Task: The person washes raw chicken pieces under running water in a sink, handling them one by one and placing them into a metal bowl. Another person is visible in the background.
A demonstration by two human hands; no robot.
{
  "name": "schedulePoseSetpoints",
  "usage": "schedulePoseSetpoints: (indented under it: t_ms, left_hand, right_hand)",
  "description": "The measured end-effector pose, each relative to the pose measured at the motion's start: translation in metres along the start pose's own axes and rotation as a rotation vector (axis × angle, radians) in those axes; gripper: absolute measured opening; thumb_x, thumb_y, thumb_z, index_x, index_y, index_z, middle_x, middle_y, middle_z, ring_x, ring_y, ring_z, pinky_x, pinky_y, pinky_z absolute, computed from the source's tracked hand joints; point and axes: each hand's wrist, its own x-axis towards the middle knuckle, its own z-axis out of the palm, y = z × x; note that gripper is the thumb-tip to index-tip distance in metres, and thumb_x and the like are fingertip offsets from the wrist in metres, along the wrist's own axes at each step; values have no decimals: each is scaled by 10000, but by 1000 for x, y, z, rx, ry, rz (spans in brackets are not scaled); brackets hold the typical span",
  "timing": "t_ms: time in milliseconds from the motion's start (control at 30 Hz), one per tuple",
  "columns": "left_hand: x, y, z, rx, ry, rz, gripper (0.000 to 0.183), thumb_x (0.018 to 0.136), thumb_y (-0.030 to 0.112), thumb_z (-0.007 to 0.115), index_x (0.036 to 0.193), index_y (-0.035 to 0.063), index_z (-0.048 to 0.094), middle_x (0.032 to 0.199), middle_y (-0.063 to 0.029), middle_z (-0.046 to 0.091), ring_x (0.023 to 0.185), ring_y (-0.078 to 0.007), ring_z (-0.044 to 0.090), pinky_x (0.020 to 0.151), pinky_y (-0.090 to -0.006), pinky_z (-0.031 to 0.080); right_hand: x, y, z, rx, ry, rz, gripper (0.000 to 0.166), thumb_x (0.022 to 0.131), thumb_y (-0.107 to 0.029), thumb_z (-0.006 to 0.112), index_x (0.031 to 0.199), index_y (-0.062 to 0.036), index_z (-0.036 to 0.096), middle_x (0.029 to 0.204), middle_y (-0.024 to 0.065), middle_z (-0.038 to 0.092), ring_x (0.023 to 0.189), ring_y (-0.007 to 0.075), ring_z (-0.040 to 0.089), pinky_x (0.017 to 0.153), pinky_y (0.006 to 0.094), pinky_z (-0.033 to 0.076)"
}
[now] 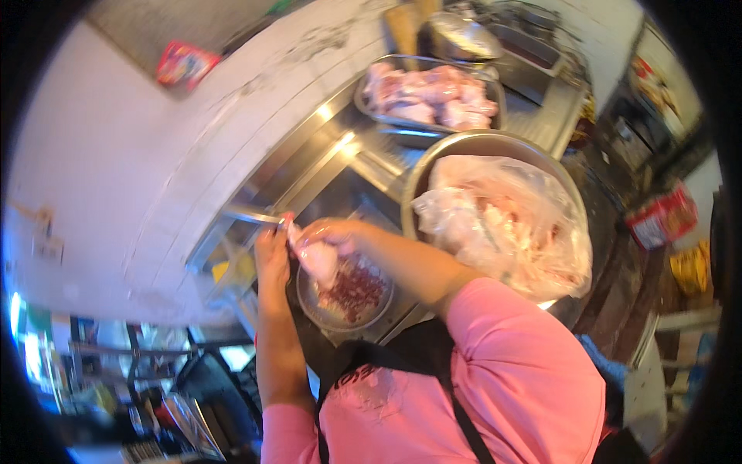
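My right hand (333,232) grips a raw piece of poultry (319,258), which looks like a chicken leg, over a round bowl (306,310). Dark red bits of meat (353,293) lie in the bowl. Beside the narrow upper end of the piece is my left hand (272,255), its fingers curled near a thin, shiny metal bar (255,216). The frame does not settle whether that bar is a blade or a tap spout, nor what the left fingers hold. To the right, a large metal basin (493,136) bears a clear plastic bag (458,223) of raw meat pieces.
Behind the bowl runs a stainless steel counter or sink edge (313,174). A rectangular tray (501,101) of raw meat stands at the back, near stacked metal pans (527,52). A tiled wall (145,162) rises at left. Red (664,214) and yellow (690,267) packages are at right.
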Motion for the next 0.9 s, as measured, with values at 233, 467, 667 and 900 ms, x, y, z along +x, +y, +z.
schedulePoseSetpoints:
  t_ms: [233,467,667,900]
  left_hand:
    - [8,-17,13,-247,62,-3,266,884,139,587,1100,-16,569,1040,-87,592,945,-144,554,829,-279,458]
    - [-16,-35,10,-340,-35,154,246,894,99,557,1115,-9,558,1010,-53,601,923,-124,558,818,-258,451]
    - [-32,-37,22,-93,129,213,313,877,58,565,1167,-42,508,1034,-66,598,909,-102,559,814,-248,450]
    - [-27,-30,22,-17,282,257,155,865,83,598,970,-23,643,869,-21,643,781,-62,552,726,-218,454]
  right_hand:
    - [14,7,11,-270,301,-302,289,891,-252,546,1089,-46,589,971,54,616,908,141,551,837,301,434]
    - [7,-9,28,-368,519,-200,467,965,-428,366,1034,-21,583,917,60,609,809,115,557,732,257,461]
    - [19,17,21,-284,493,-415,347,974,-384,367,999,-72,519,870,24,556,747,84,514,657,246,443]
    - [10,8,36,-165,484,-298,349,958,-396,409,1066,-85,523,931,23,574,816,107,556,715,257,460]
